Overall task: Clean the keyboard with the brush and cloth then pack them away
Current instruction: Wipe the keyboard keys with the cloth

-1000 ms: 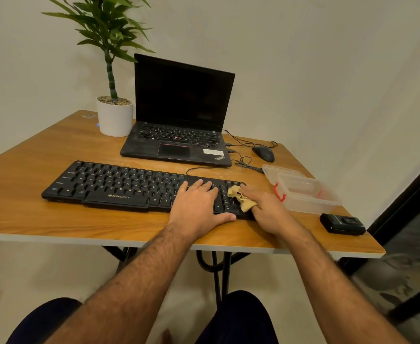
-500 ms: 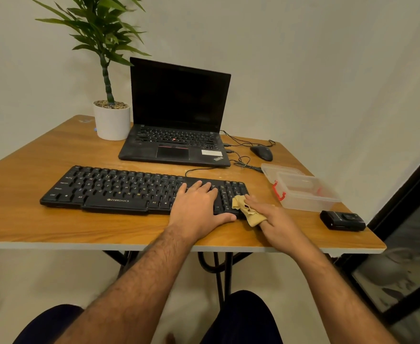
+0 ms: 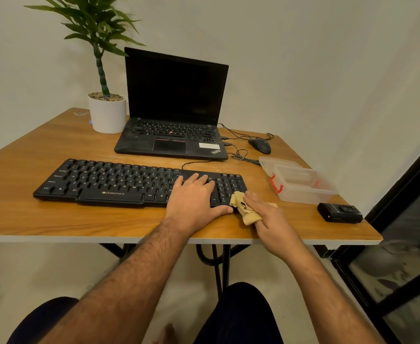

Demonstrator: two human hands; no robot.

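Person: seated at the bench, dark-trousered knees showing below its front edge, both bare forearms reaching forward over it.
Right hand (image 3: 269, 214): its grip holds the small crumpled tan cloth (image 3: 243, 207), fingers laid over it and pressing it down at the front right corner of the keyboard; part of the cloth lies on the bench, part against the keyboard's edge.
Left hand (image 3: 195, 201): lies flat, palm down, on the right part of the keyboard, fingers straight and slightly spread, thumb stretched along the front edge toward the cloth; its grip is wide and holds nothing.
Keyboard (image 3: 119, 182): long black plastic keyboard with white lettering, lying across the middle of the wooden bench (image 3: 18, 214), a thin black cable leaving its back edge.
Black device (image 3: 339, 212): small boxy black object near the front right corner of the bench, apart from the hands.
Box (image 3: 303, 186): clear plastic storage box with red clasps, just right of the keyboard, a clear lid lying behind it.
Brush: cannot tell where it is.
Mouse (image 3: 260, 145): dark wired mouse behind the box.
Laptop (image 3: 173, 115): open black laptop with a dark screen, behind the keyboard.
Plant (image 3: 106, 105): green leafy plant in a white round pot, left of the laptop near the wall.
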